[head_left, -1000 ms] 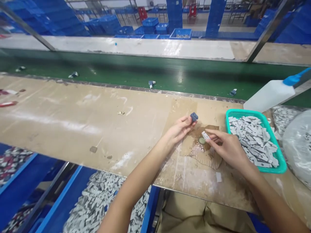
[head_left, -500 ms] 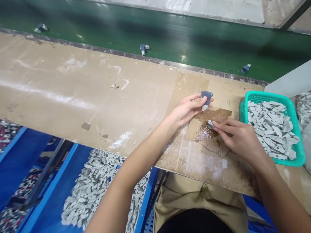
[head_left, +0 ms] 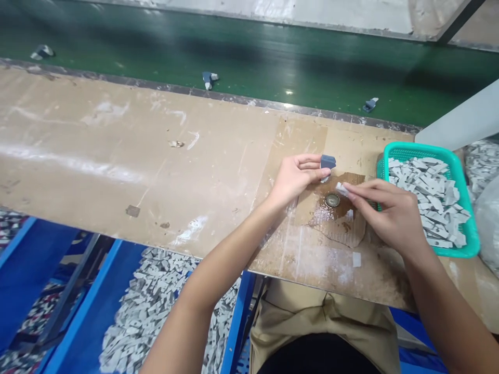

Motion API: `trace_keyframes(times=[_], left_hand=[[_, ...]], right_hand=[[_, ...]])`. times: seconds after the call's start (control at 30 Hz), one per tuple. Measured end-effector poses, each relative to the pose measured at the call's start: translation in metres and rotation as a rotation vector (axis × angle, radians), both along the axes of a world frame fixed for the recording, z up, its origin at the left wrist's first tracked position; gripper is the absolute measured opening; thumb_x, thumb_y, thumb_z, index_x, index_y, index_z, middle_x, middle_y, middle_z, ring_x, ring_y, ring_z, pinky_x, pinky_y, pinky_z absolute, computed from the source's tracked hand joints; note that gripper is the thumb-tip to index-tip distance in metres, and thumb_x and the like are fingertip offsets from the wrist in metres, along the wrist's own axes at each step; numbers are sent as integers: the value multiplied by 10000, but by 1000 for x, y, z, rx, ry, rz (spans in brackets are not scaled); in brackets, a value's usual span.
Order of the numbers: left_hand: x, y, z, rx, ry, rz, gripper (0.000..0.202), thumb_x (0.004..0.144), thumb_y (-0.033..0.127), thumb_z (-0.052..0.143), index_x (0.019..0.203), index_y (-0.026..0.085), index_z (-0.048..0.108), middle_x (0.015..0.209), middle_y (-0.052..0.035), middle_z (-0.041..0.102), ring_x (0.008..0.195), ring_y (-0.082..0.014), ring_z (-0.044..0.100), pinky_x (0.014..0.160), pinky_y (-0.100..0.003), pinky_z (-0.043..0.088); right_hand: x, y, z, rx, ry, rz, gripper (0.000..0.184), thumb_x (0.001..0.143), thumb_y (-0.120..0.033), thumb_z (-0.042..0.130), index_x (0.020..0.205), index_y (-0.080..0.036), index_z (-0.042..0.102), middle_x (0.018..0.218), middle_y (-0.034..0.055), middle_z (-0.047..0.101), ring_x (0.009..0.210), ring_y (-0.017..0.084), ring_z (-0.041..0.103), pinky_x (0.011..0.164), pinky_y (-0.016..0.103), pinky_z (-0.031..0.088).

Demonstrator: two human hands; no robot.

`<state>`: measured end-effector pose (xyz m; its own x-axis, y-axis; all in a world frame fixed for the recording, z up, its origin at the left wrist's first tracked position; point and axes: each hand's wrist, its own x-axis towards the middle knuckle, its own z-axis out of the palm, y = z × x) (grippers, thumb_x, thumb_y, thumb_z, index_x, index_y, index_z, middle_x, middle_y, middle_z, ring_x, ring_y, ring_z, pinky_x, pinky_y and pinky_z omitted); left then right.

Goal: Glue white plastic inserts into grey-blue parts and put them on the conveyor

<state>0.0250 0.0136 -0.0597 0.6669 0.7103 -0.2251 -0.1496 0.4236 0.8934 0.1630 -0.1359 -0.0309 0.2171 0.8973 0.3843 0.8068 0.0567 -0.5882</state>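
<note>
- Above the worktable [head_left: 222,176], gripping a blue part [head_left: 328,161] in closed fingers of left hand [head_left: 294,177]
- Near green basket [head_left: 473,228], pinching white piece [head_left: 341,188] in fingertips of right hand [head_left: 393,214], beside round object [head_left: 332,200], possibly a dish

- Left of your left hand [head_left: 296,176], the cardboard-covered bench [head_left: 218,192] is giving you a wide, low passage.
- Between your hands, only a narrow gap is lying, and the small round dish [head_left: 332,200] is sitting just below it.
- The turquoise basket [head_left: 458,251] is hemming in your right hand [head_left: 390,213]; behind it, the white bottle [head_left: 460,117] is slanting across your way.
</note>
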Motion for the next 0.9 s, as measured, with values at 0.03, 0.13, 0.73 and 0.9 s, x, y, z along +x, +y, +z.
trace_keyframes(times=[0.03,0.13,0.73,0.9], left_hand=[[1,-2,1,5,19,-12,394,574,195,870,926,101,720,863,-81,749,771,-158,704,791,-322,562],[3,-11,3,38,54,-71,365,573,193,861,905,118,726,884,-87,757,800,-176,714,819,-346,574],[5,-37,4,138,-68,-99,206,608,184,834,783,172,725,802,-43,762,731,-181,735,800,-341,614],[4,-44,7,145,13,-35,194,633,173,799,820,172,749,848,-60,768,742,-188,734,798,-354,620]], right_hand=[[1,0,2,34,61,-52,206,891,-175,666,1056,-245,767,912,22,740,790,133,670,693,252,527],[6,-1,5,125,190,-123,270,893,-159,655,1083,-324,754,926,0,733,815,127,656,711,258,521],[5,-5,9,110,142,-71,253,917,-207,599,1078,-310,765,938,49,689,829,173,644,709,309,546],[1,-5,2,154,119,18,356,911,-100,535,1126,-288,748,913,57,648,784,154,625,651,290,529]])
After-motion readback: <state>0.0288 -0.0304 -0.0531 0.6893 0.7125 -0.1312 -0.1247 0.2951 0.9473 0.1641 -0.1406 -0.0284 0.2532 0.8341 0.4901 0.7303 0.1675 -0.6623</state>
